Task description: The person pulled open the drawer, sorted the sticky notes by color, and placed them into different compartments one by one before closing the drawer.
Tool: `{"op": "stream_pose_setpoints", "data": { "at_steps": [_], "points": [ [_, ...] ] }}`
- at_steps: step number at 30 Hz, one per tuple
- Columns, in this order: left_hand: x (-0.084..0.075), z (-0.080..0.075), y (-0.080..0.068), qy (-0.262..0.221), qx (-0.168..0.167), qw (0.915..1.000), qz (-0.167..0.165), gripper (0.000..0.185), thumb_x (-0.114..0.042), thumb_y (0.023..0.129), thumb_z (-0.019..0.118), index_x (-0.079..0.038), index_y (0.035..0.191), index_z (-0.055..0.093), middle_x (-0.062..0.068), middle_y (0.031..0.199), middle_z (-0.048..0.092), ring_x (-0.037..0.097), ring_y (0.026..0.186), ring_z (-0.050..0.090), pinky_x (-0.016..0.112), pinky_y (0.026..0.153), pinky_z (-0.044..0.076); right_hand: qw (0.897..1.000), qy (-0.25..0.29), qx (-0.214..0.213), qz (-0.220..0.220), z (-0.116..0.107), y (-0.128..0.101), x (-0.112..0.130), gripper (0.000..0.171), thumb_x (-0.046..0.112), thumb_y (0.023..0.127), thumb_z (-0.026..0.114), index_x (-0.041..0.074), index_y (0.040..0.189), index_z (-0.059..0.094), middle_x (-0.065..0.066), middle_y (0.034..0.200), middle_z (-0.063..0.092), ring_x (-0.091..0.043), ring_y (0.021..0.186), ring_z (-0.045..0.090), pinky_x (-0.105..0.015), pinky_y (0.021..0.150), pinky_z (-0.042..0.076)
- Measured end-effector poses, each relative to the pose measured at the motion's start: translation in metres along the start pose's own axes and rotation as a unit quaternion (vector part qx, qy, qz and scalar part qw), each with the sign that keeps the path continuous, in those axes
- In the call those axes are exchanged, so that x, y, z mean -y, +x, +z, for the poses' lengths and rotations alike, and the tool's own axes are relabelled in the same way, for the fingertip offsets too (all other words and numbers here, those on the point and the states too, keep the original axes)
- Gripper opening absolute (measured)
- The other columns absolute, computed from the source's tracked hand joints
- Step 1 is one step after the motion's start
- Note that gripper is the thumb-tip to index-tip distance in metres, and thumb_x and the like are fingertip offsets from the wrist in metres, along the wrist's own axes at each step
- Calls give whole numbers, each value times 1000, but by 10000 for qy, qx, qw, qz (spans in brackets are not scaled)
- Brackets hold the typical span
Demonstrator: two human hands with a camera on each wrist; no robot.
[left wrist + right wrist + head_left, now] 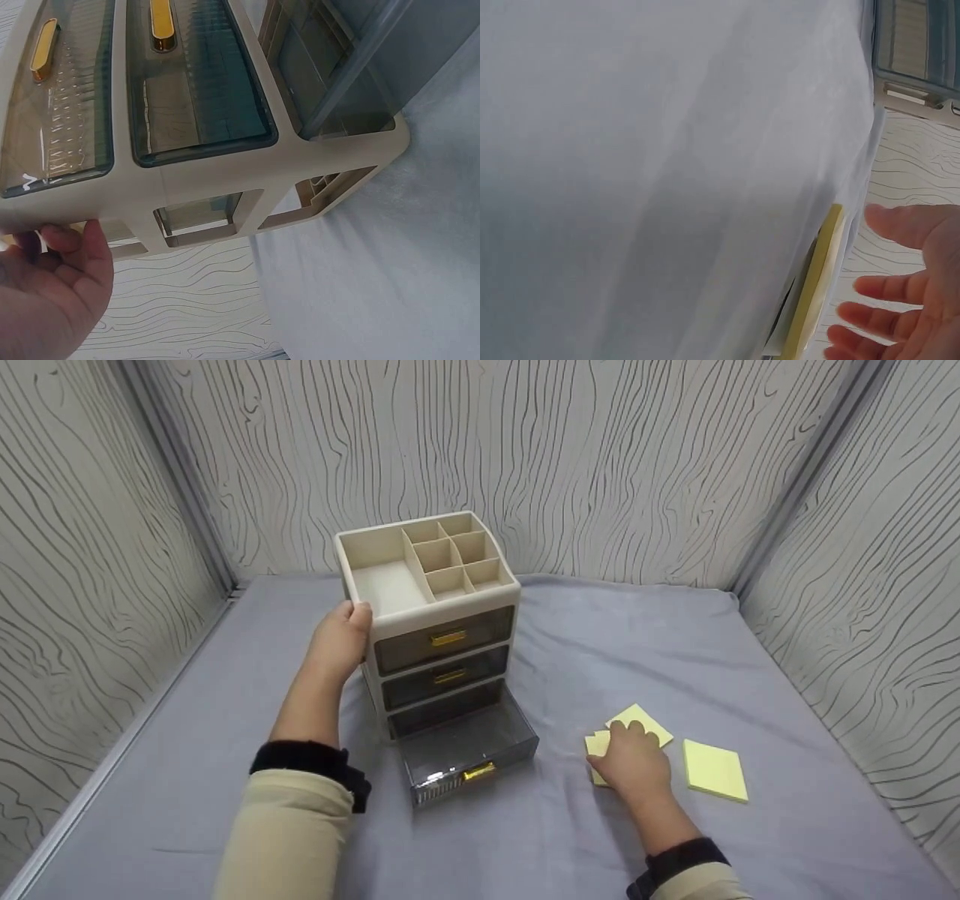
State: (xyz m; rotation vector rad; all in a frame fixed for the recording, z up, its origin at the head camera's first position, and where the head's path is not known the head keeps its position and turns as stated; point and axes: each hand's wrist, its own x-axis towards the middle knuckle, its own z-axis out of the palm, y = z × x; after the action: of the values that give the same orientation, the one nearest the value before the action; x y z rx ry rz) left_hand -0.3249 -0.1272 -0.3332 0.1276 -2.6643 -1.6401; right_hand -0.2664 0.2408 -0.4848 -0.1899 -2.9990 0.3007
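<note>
A cream desktop drawer organizer [442, 610] stands left of the middle in the head view. My left hand [339, 643] grips its upper left side; the left wrist view shows the fingers [64, 238] curled at the side opening. The bottom grey see-through drawer [469, 735] is pulled out, and the two above it are closed. My right hand [637, 761] is over yellow sticky note pads [637, 718], partly hiding them. In the right wrist view its fingers [885, 289] are spread, beside a pad's yellow edge [821, 274] and apart from it.
Another yellow sticky note pad [715, 770] lies to the right of my right hand. The organizer's top has a large compartment [390, 589] and several small ones. A wrinkled grey cloth [600, 645] covers the table, with wood-patterned panels [562, 465] around it.
</note>
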Motion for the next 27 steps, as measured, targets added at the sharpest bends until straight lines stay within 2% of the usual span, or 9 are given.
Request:
{"op": "stream_pose_setpoints", "data": {
  "at_steps": [3, 7, 16, 23, 27],
  "points": [
    [0, 0, 1, 26, -16, 10000, -15, 29, -32, 97, 25, -8, 93, 42, 10, 88, 43, 24, 84, 45, 34, 74, 42, 9997, -98, 144, 174, 1, -1, -3, 59, 35, 66, 75, -6, 103, 55, -23, 93, 49, -43, 85, 51, -54, 61, 45],
    [0, 0, 0, -5, -56, 10000, -33, 30, -32, 97, 25, -8, 95, 42, 10, 85, 42, 23, 81, 45, 32, 72, 42, 9990, 61, 263, 347, 2, -1, -5, 63, 36, 65, 76, -7, 105, 52, -25, 96, 46, -46, 84, 52, -54, 60, 45],
    [0, -1, 0, 59, -76, 9999, 34, 28, -33, 97, 26, -9, 90, 40, 9, 82, 41, 22, 78, 44, 32, 71, 42, 9979, 189, 434, 436, 2, 3, -10, 75, 39, 64, 77, -7, 114, 43, -30, 98, 46, -50, 90, 49, -56, 65, 45],
    [1, -1, 1, 171, -65, 9998, 4, 33, -33, 97, 25, -6, 100, 44, 12, 94, 47, 23, 84, 46, 33, 73, 43, 9985, 106, 372, 396, 2, 2, -11, 79, 43, 62, 78, -6, 114, 43, -29, 98, 47, -48, 90, 50, -55, 63, 45],
    [1, 1, 2, 181, -113, 9998, -4, 32, -32, 97, 25, -6, 98, 44, 15, 99, 48, 24, 85, 46, 34, 74, 43, 9986, 155, 348, 358, 1, 2, -12, 76, 39, 62, 79, -6, 112, 43, -29, 97, 47, -48, 87, 51, -55, 62, 45]
  ]
}}
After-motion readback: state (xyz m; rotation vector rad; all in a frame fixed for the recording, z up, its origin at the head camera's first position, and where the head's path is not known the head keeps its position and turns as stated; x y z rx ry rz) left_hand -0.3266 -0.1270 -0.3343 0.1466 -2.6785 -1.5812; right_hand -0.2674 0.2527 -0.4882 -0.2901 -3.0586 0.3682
